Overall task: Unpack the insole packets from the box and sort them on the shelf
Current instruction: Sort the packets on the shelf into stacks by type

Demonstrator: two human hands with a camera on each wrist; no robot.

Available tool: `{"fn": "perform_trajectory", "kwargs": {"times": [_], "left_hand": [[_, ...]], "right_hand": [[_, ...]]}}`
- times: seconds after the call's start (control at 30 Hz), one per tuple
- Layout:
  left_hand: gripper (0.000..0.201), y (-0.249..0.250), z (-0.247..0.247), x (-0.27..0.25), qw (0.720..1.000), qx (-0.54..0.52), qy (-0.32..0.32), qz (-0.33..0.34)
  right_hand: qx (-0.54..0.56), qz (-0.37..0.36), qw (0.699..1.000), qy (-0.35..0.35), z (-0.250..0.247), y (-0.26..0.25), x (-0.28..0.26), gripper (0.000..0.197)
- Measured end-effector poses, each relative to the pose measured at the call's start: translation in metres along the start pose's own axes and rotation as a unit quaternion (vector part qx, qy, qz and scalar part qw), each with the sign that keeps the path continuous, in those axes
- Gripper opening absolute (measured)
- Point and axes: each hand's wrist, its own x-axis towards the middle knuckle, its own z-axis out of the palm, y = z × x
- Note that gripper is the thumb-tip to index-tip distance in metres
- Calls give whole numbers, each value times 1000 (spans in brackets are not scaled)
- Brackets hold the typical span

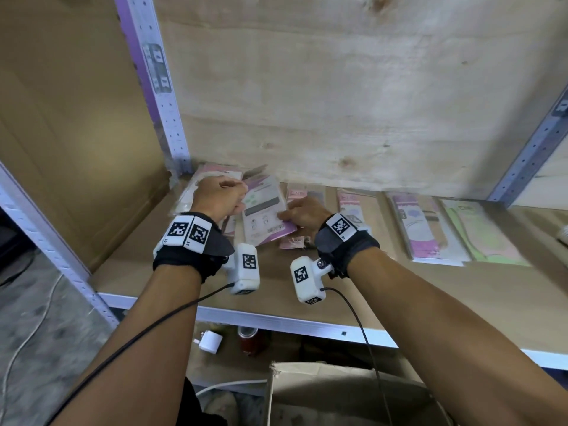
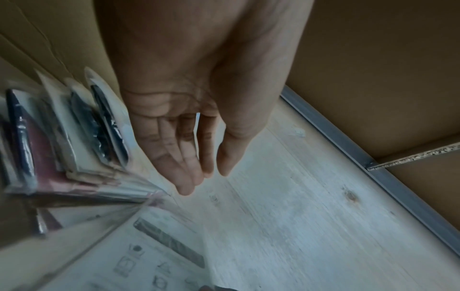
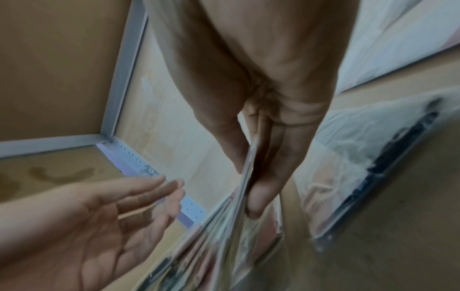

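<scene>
On the shelf board [image 1: 338,287] my right hand [image 1: 299,212] [image 3: 246,191] pinches a fanned stack of insole packets [image 1: 264,213] [image 3: 224,236] between thumb and fingers; the top one is white and pink with a barcode. My left hand [image 1: 219,196] [image 2: 204,177] hovers just left of the stack, fingers straight and holding nothing. Its open palm also shows in the right wrist view as the left hand [image 3: 99,226]. More packets lie in the back left corner [image 1: 212,176] and in a row to the right [image 1: 427,229]. The open cardboard box [image 1: 338,392] stands below the shelf.
Perforated metal uprights [image 1: 159,87] [image 1: 528,155] frame the bay, with plywood behind and a cardboard panel on the left. Green and pink packets [image 1: 482,235] lie at the far right. Under the shelf are a white plug [image 1: 210,341] and a red jar [image 1: 249,339]. Cables trail from both wrists.
</scene>
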Motion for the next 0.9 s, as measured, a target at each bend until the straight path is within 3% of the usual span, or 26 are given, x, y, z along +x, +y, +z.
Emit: {"fn": "perform_trajectory", "kwargs": {"times": [0.17,0.27,0.4,0.5,0.57,0.77,0.8,0.9], "left_hand": [[7,6,5,-6,1000,3,10,14],[7,4,5,-6,1000,19,16,18],[2,-2,7,-2,1000,23,3,-15],[35,-1,15,-2,994,-56,-51,-83],[57,6,22,-7,985,-110,-83,-106],[88,27,52,-18,963,-205,-133,-118],[80,29,57,-18,960,-226,-121,-114],[22,28,73,-20,959,-247,-79,-112]], "right_hand": [[-105,-44,993,-37,19,-5,-4,20],[-185,-80,979,-10,20,-7,-7,17],[-169,-116,978,24,0,-5,-15,14],[-114,-145,982,35,-21,-3,-26,24],[-75,-178,980,36,-36,-1,-34,16],[-102,-302,948,24,-76,1,-67,5],[-113,-313,943,16,-80,1,-72,5],[-156,-311,937,-13,-95,7,-83,13]]}}
